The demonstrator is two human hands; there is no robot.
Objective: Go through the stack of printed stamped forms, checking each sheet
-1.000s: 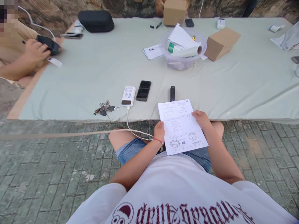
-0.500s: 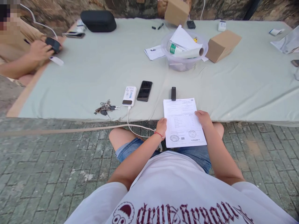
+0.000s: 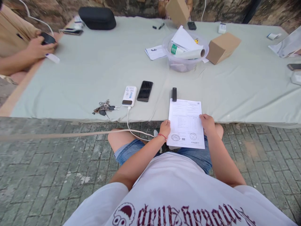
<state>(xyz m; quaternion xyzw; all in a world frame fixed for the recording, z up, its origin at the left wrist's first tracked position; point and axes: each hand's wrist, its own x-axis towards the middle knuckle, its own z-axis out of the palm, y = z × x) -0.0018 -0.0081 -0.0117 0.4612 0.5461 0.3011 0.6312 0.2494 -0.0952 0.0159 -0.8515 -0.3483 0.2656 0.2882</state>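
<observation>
A printed paper sheet with round stamps near its lower edge is held over my lap, its top reaching onto the table. My left hand pinches its left edge; a red string is round that wrist. On the opposite edge, my right hand grips it with the thumb on top. Whether more sheets lie beneath I cannot tell. Just beyond the paper's top left corner lies a small black device. Farther left are a black phone, a white power bank with a cable plugged in, and a bunch of keys.
A clear plastic tub with papers and a roll stands mid-table beside a cardboard box. A black case lies at the back left. Another person's hand holds a dark device at the left. A cable crosses near my left knee.
The sheet has turned slightly and shifted right at its top, so it lies straighter. Both hands keep their hold. At the left, the other person's hand has shifted on the dark device.
</observation>
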